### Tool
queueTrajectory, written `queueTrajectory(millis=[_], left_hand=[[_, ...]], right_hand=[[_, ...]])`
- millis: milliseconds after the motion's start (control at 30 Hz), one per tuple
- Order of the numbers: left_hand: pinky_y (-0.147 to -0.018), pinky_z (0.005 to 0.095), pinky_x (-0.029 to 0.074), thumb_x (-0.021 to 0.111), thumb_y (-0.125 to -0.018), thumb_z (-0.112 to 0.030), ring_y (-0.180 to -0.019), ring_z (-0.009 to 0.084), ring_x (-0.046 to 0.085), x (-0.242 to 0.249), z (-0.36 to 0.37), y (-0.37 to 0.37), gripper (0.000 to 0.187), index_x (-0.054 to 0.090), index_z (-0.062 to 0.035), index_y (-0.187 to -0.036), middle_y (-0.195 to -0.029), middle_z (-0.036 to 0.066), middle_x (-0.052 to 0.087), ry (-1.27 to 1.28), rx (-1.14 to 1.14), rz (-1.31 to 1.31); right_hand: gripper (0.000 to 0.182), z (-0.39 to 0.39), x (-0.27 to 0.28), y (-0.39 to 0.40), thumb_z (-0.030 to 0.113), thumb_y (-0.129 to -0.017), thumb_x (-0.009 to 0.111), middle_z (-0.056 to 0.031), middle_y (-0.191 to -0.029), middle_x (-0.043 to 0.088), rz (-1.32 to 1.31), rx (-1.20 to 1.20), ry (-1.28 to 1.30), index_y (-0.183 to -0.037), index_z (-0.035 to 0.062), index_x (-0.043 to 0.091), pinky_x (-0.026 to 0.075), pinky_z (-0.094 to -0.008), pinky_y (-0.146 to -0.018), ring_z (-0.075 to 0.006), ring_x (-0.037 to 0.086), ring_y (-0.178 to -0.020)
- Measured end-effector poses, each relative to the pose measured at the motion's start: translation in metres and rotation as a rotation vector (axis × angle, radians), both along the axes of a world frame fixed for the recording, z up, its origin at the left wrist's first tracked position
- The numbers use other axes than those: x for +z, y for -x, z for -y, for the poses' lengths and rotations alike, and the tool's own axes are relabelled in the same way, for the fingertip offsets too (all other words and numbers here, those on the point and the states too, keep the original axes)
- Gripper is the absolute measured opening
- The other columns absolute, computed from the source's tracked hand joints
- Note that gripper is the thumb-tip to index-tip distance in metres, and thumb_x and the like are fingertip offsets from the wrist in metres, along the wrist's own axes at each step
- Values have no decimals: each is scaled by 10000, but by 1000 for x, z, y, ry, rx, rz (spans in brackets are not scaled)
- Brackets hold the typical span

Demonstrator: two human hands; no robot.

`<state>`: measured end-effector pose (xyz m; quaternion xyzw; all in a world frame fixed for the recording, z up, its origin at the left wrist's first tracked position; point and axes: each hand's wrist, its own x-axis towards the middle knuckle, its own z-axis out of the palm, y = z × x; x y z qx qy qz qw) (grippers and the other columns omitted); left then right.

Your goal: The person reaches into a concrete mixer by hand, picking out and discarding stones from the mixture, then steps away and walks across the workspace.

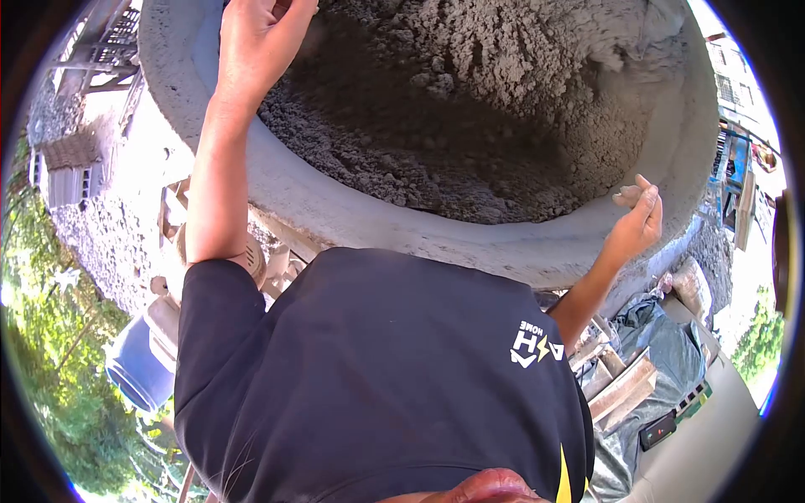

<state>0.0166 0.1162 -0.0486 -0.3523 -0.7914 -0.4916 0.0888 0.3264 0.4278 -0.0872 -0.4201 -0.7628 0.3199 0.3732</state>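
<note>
A big round concrete basin (335, 214) with a thick grey rim fills the upper view. It holds a heap of damp grey cement mix (470, 109). My left hand (260, 42) reaches over the near-left rim above the mix. Its fingers curl and run out of the top edge, so what they hold is hidden. My right hand (639, 216) is at the basin's inner wall on the right, its fingers loosely apart and smeared with grey mix. My dark shirt (377, 377) fills the lower middle.
A blue barrel (138, 369) stands low on the left beside a rough stone wall (101, 235). Wooden planks (625, 390) and grey sacks (671, 344) lie at lower right. A small dark device with a red light (658, 429) rests there. Trees line the left edge.
</note>
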Motion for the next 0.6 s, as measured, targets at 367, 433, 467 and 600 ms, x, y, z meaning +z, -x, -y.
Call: queueTrajectory(millis=[367, 433, 467, 600], left_hand=[[-592, 227, 395, 529, -783, 21, -671, 111, 505, 9, -1, -2, 114, 628, 1, -836, -957, 67, 577, 73, 52, -27], [-589, 212, 406, 519, -811, 11, -661, 94, 514, 6, 3, 3, 193, 619, -9, -975, -1001, 53, 581, 44, 44, -66], [-589, 212, 406, 519, -811, 11, -661, 94, 514, 4, 5, 4, 193, 619, -9, -975, -1001, 53, 581, 51, 50, -72], [-634, 216, 450, 482, -885, -59, -732, 97, 559, 5, 4, -2, 371, 466, -14, -1253, -1090, 89, 570, -116, 111, 223]], right_hand=[[344, 4, 4, 1, 237, -983, 439, -64, -710, 625, 6, -20, -1, -972, -10, 678, 454, -269, -595, -132, 578, -594], [345, 2, 4, -2, 241, -984, 441, -63, -708, 624, 0, -7, 3, -973, -9, 678, 454, -270, -597, -131, 578, -598], [345, 2, 4, -2, 246, -984, 443, -61, -707, 623, 3, -2, 0, -974, -7, 677, 453, -271, -598, -130, 577, -602], [340, 4, 5, -1, 228, -978, 445, -59, -713, 609, -8, -18, 13, -974, -16, 682, 445, -272, -636, -129, 560, -622]])
